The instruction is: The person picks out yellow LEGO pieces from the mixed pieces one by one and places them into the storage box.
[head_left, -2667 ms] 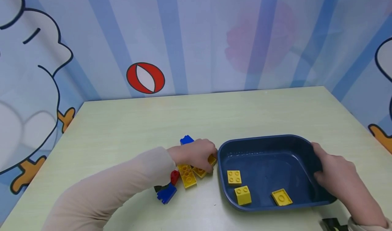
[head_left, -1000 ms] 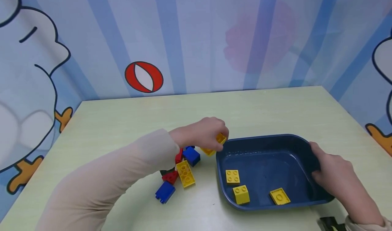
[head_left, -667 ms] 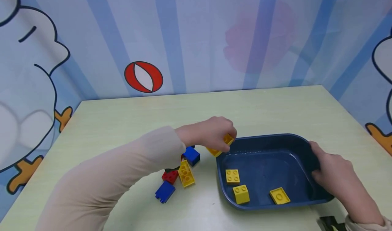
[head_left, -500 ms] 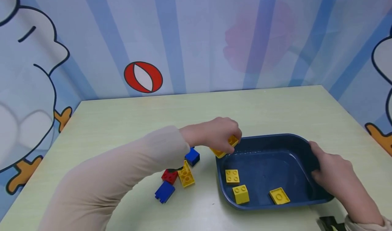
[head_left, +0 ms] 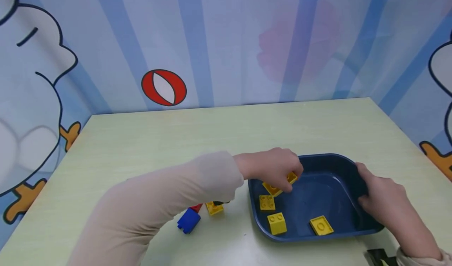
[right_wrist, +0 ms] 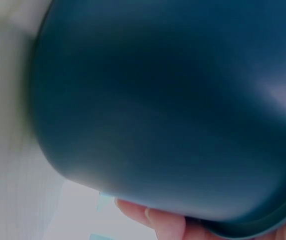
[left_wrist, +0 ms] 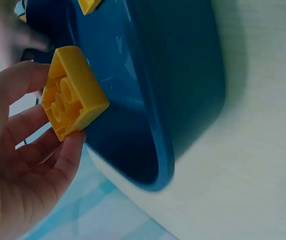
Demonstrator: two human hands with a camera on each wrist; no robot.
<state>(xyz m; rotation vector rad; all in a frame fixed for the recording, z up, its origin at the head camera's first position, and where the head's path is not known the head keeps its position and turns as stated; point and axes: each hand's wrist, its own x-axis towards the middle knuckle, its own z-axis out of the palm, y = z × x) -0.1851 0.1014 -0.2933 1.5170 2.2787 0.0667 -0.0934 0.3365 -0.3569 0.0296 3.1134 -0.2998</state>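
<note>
- The held yellow brick (left_wrist: 78, 92) is over the left end of the tray (head_left: 339, 199), toward its far edge; you have its hollow underside, with round tubes, showing to the left wrist camera.
- Your left hand (head_left: 273, 168) is clamped on that brick, thumb and fingers pinching it.
- Your right hand (head_left: 386, 203) is clamped on the tray's right rim; its fingers (right_wrist: 167, 225) press the outer wall below.
- Inside, near the left wall, you have a square yellow brick (head_left: 267, 203); a taller yellow brick (head_left: 277, 223) stands by the near-left corner; an upturned yellow brick (head_left: 321, 225) lies along the near edge.
- On the desk (head_left: 159, 132), beyond the tray's left edge, you have a blue brick (head_left: 188, 221), a red brick (head_left: 196, 208) and another yellow brick (head_left: 214, 208); your left sleeve (head_left: 197, 179) partly hides these last two.
- A black object (head_left: 378, 255) lies below the tray's near-right corner, beside your right sleeve (head_left: 409, 258).
</note>
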